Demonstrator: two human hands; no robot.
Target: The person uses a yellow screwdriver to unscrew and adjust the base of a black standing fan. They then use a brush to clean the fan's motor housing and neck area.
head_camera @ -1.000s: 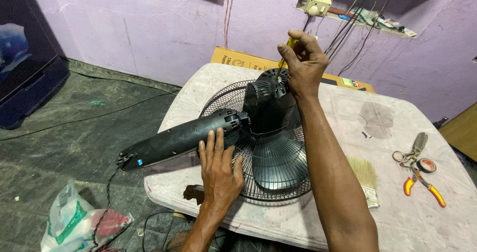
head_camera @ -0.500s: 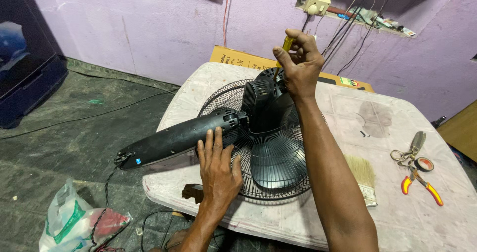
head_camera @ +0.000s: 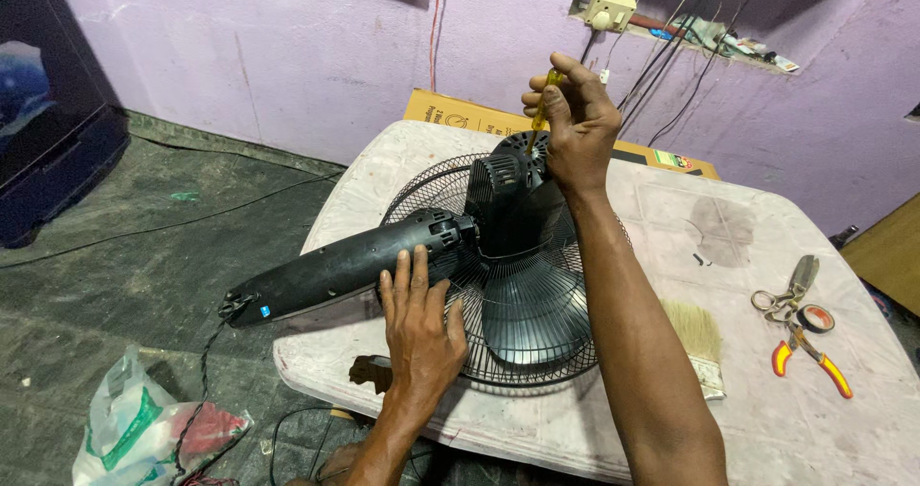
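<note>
My right hand (head_camera: 580, 122) pinches yellow screwdriver (head_camera: 542, 112), shaft pointing down into fan motor housing (head_camera: 508, 174) just below; left hand (head_camera: 417, 328) flat, open, pressing fan stem (head_camera: 335, 270).

fan (head_camera: 498, 266) on table (head_camera: 728, 227), brush (head_camera: 698, 337) right of it, pliers (head_camera: 810, 352) farther right

Both arms bare from elbow down, no sleeves in frame. Left hand (head_camera: 419, 325): no glove, no ring, no watch or band at the wrist; short nails show on the fingers. Right hand (head_camera: 575, 122): also ungloved, no ring visible, wrist bare. Right forearm long and lean, with no jewellery, tape or markings anywhere.
</note>
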